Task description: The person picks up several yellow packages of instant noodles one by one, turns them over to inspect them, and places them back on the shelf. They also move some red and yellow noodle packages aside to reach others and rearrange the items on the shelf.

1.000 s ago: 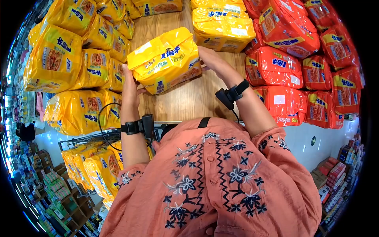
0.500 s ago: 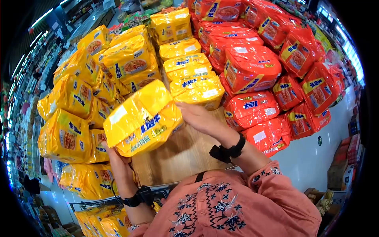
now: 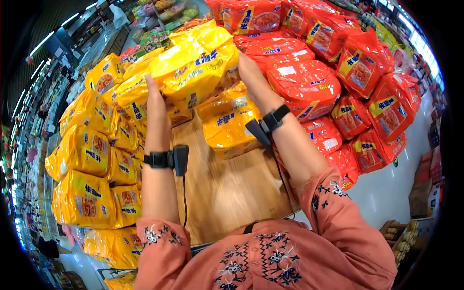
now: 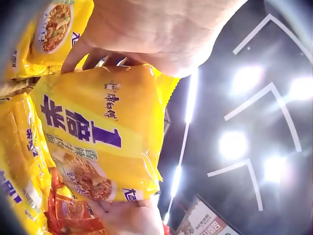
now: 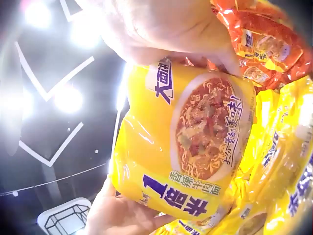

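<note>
Both hands hold a yellow noodle pack (image 3: 195,65) between them at the far side of the wooden table. The left hand (image 3: 157,101) grips its left end, and the right hand (image 3: 251,72) its right end. In the left wrist view, the left hand (image 4: 156,29) lies along one end of the pack (image 4: 105,117), with the other hand's fingers at the opposite end. The right wrist view shows the right hand (image 5: 166,29) against the end with a noodle-bowl picture (image 5: 205,127). Below the held pack, another yellow pack (image 3: 229,123) lies on the table.
Yellow packs (image 3: 84,150) are stacked along the left side. Red packs (image 3: 304,87) are piled along the right. Bare wood of the table (image 3: 222,193) shows nearest the body. Shop shelves and goods stand beyond both sides.
The held pack has moved away from the body toward the table's far side, over the middle row, with both arms stretched farther out. The head view has shifted to show more of the shop.
</note>
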A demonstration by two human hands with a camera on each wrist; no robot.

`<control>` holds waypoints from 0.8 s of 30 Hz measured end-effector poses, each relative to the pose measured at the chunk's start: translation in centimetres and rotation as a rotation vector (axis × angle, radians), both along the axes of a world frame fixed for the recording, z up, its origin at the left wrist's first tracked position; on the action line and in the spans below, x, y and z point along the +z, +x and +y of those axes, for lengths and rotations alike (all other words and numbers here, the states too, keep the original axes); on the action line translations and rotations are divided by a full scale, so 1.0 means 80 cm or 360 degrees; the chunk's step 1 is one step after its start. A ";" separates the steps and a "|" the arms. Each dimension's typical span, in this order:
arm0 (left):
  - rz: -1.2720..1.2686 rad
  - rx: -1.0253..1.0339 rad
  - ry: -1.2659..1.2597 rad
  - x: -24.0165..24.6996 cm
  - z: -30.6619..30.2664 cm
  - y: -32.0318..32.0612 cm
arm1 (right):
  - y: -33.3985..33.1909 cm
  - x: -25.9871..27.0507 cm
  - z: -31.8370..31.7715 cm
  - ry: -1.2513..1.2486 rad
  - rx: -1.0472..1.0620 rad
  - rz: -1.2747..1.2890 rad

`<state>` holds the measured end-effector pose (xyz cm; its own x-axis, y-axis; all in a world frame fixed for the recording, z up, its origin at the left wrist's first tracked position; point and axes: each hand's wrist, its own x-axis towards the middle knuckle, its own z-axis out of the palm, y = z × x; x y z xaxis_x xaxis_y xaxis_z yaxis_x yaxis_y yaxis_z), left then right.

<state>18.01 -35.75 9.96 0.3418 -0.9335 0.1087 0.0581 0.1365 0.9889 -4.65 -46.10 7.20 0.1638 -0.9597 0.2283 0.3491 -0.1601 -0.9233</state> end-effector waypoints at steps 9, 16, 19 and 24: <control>0.0006 -0.0107 0.0043 -0.009 -0.128 0.012 | 0.032 -0.023 -0.106 0.0097 -0.0154 -0.0135; 0.0056 -0.0147 -0.0023 -0.034 -0.177 0.012 | 0.054 -0.071 -0.181 0.0235 -0.0336 -0.0040; -0.0011 -0.0172 -0.0116 -0.058 -0.196 0.018 | 0.060 -0.078 -0.173 0.0402 -0.0379 -0.0044; 0.0095 -0.0323 -0.0193 -0.074 -0.202 0.023 | 0.049 -0.085 -0.167 0.0426 -0.0317 0.0103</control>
